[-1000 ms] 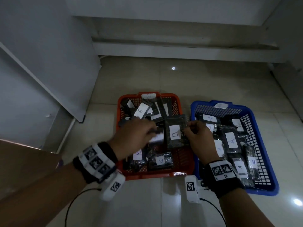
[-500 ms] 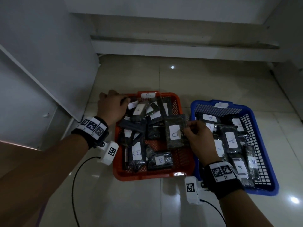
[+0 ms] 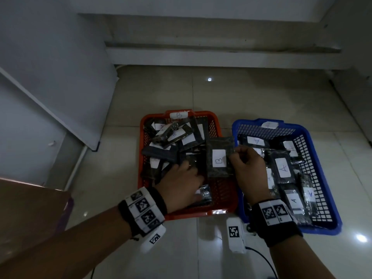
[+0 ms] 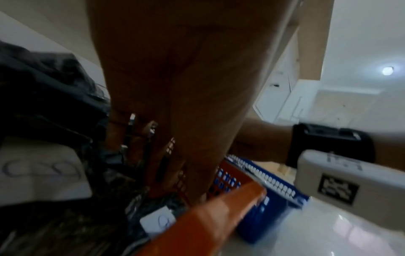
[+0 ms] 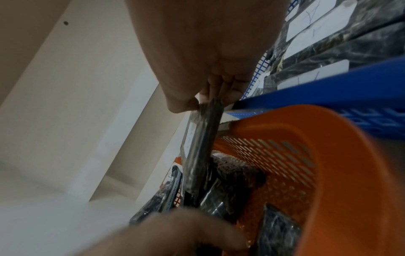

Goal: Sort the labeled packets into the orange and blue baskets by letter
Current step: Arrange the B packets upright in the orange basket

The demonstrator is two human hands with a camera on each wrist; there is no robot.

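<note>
The orange basket holds several dark packets with white B labels. The blue basket to its right holds several marked A. My right hand pinches the upper right edge of a dark B packet, which hangs upright over the orange basket's right side. In the right wrist view, thumb and fingers clamp the packet's top edge above the orange basket. My left hand is down in the orange basket's front middle, its fingers reaching straight among the packets.
Both baskets sit on a pale tile floor, touching side by side. A white tag marked B is on the orange rim and another tag on the blue rim. A white panel stands at the left, a brown board at the lower left.
My left hand has come back from the orange basket's far left corner to its front middle, among the packets. The right hand still holds the B packet in the same place.
</note>
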